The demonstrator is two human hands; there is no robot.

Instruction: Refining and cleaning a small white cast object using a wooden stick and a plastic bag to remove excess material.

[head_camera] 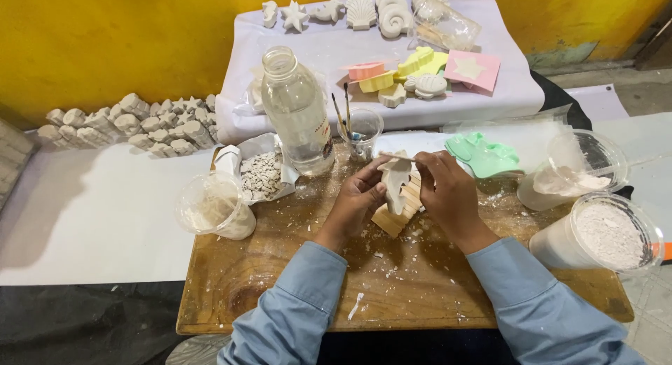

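Note:
My left hand (358,200) grips a white plaster figure (396,181) and holds it upright over a stack of small wooden blocks (399,212). My right hand (448,190) pinches a thin wooden stick (397,156) whose tip rests at the top of the figure. Both hands work above a worn wooden board (294,281) dusted with white crumbs. Blue sleeves cover both forearms.
A clear bottle (297,113), a small cup with brushes (360,134), a bag of plaster chips (261,174) and a plastic cup (213,205) stand on the left. Two powder tubs (602,235) and a green mould (486,155) sit right. Coloured moulds (399,74) and plaster shapes (360,11) lie behind.

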